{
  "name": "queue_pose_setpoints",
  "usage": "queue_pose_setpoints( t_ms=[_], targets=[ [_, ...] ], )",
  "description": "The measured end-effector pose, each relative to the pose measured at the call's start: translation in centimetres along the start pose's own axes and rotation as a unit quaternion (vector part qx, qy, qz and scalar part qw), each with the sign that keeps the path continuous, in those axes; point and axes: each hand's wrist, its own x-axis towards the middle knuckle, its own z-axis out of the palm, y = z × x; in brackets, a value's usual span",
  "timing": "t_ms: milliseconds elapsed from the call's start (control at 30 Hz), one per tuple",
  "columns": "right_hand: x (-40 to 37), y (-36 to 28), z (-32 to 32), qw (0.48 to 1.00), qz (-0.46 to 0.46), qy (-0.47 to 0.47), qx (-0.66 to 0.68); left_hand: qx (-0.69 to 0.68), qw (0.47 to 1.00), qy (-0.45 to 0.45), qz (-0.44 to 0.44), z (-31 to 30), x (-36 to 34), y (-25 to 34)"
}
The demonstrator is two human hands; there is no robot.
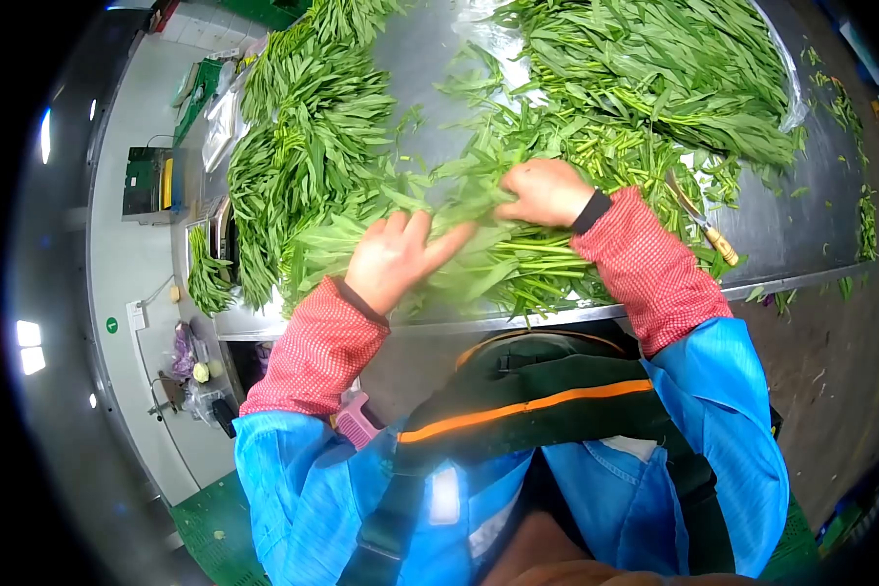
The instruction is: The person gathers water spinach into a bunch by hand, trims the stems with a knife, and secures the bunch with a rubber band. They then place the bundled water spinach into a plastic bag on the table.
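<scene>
A loose bunch of water spinach [503, 269], long narrow leaves on pale green stems, lies across the table's near edge under both hands. My left hand [393, 256] rests over its leafy side, with the index finger stretched out and the fingers apart. My right hand [547, 193] is closed, thumb and fingers curled on some leaves at the bunch's upper side. Motion blurs the leaves between the hands. A knife [705, 227] with a wooden handle lies to the right of my right sleeve, its blade among cut stem pieces [620, 156].
Stacked water spinach [313, 146] lines the left side of the metal table [425, 59]. A larger heap [654, 68] lies on clear plastic at the back right. Leaf scraps litter the right edge. A scale-like device [223, 230] stands at the left end.
</scene>
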Motion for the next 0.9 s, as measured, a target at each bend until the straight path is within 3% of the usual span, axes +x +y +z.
queue_pose_setpoints(
  t_ms=[33,67,133,167,233,267,333,400,467,567,600,633,700,733,833,900],
  targets=[
    [0.2,0.0,1.2,0.999,-0.022,0.03,-0.015,0.002,1.0,-0.001,-0.001,-0.3,0.1,-0.2],
    [0.0,1.8,3.2,0.985,-0.052,0.162,0.031,-0.004,1.0,0.002,-0.007,-0.4,-0.1,-0.4],
    [-1.2,6.1,4.7,0.958,0.015,0.281,0.061,-0.016,1.0,0.004,-0.023,-0.7,-1.3,-1.1],
    [-1.9,8.6,5.1,0.961,0.092,0.258,0.028,-0.021,0.999,0.0,-0.035,-1.2,-1.7,-1.3],
    [-3.2,11.5,4.2,0.958,0.167,0.174,0.156,-0.021,0.999,0.007,-0.031,-1.1,-2.7,-1.9],
    [-3.4,12.4,4.0,0.952,0.154,0.201,0.17,-0.022,0.999,0.01,-0.029,-1.0,-3.0,-2.0],
    [-2.9,11.1,1.3,0.939,0.046,0.277,0.199,-0.009,1.0,0.02,-0.005,-0.8,-2.7,-1.9],
    [-1.6,6.8,-2.2,0.945,-0.042,0.258,0.197,-0.001,0.999,0.032,0.025,-0.8,-1.7,-1.7],
    [0.2,2.2,-3.3,0.951,-0.165,0.161,0.205,-0.003,0.998,0.043,0.049,-1.0,-0.3,-1.6],
    [1.0,0.7,-0.1,0.968,-0.194,-0.081,0.136,-0.033,0.996,0.06,0.051,-2.0,0.8,-1.8],
    [0.6,1.8,0.5,0.969,-0.16,-0.108,0.152,-0.054,0.997,0.047,0.033,-2.1,0.3,-2.1],
    [0.6,5.9,3.6,0.949,-0.267,0.043,0.162,-0.075,0.997,0.034,0.012,-2.1,-0.5,-2.6],
    [-0.6,7.5,4.0,0.955,-0.178,0.054,0.233,-0.134,0.99,0.013,-0.03,-1.8,-1.7,-2.4],
    [-2.8,5.7,0.9,0.956,0.022,-0.083,0.279,-0.155,0.987,0.012,-0.034,-1.5,-1.7,-2.0],
    [-2.9,7.8,1.5,0.96,0.078,0.02,0.267,-0.187,0.981,-0.005,-0.049,-0.4,-1.9,-0.7],
    [-2.6,11.8,3.2,0.92,0.145,0.143,0.334,-0.248,0.96,-0.014,-0.126,0.1,-3.3,-0.8]
  ],
)
